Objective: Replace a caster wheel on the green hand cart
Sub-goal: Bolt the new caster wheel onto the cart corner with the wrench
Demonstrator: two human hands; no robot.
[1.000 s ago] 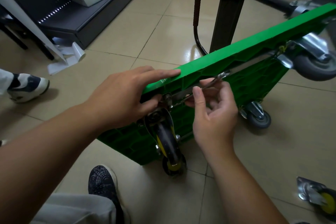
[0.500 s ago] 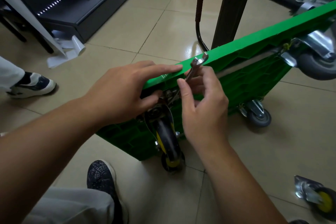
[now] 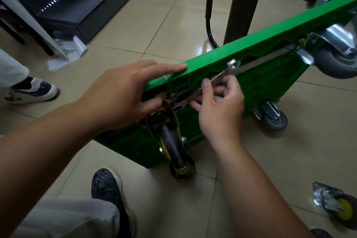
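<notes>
The right hand's (image 3: pixel 219 110) fingers (image 3: pixel 205 86) pinch the shaft of a flat steel wrench (image 3: pixel 216 78), thumb on top and the other fingers curled beneath. The wrench slants toward 2 o'clock, its open end (image 3: pixel 234 65) free and its lower end at a bolt (image 3: pixel 172 95) on the caster plate.

At 9 o'clock from that bolt, the left hand (image 3: pixel 123 92) lies on the rim of the green cart (image 3: pixel 266 83). Its fingers are straight and flat along the top edge, gripping nothing, and the thumb is tucked under beside the plate. A small pale mark on the rim by those fingertips is too blurred to read.

The cart stands tipped on its long edge on the tiled floor (image 3: pixel 135 29), underside toward the camera. Three casters show plainly on it: one black with a yellow hub (image 3: pixel 173 147) at 6 o'clock below the hands, and two grey ones (image 3: pixel 275 120) (image 3: pixel 340 63) at 3 and 2 o'clock. One loose yellow-hubbed caster (image 3: pixel 337 206) lies on the floor at 4 o'clock.

The black handle (image 3: pixel 210 6) rises at 12 o'clock. Two shoes show: a dark one (image 3: pixel 107 185) at 7 o'clock and a white-and-navy one (image 3: pixel 32 91) at 9 o'clock.
</notes>
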